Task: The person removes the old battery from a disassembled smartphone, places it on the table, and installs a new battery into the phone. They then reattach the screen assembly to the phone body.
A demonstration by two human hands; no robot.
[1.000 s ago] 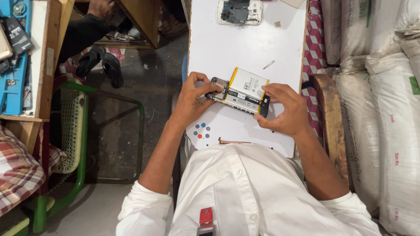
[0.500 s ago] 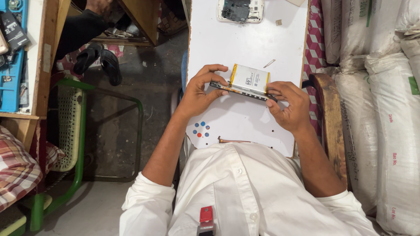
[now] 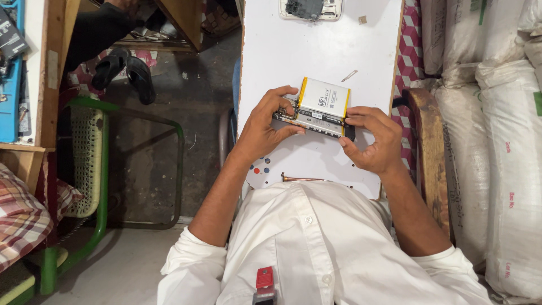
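An opened phone body (image 3: pixel 317 117) with a white, yellow-edged battery showing is held over the white work board (image 3: pixel 293 51). My left hand (image 3: pixel 265 124) grips its left end, fingers curled over the top edge. My right hand (image 3: pixel 372 138) pinches its right end with thumb and fingers. The phone lies almost flat, a little above the board. A thin metal tool (image 3: pixel 305 179) rests on the board's near edge by my shirt. A second phone part (image 3: pixel 310 8) lies at the board's far end.
White sacks (image 3: pixel 491 141) are stacked along the right, beside a wooden chair arm (image 3: pixel 426 135). On the left stands a green-framed chair (image 3: pixel 90 164), with black sandals (image 3: pixel 124 70) on the floor and a wooden shelf (image 3: pixel 51 68) behind them.
The phone body has tilted from a raised angle to nearly flat. Both hands shifted slightly along its ends, still gripping it.
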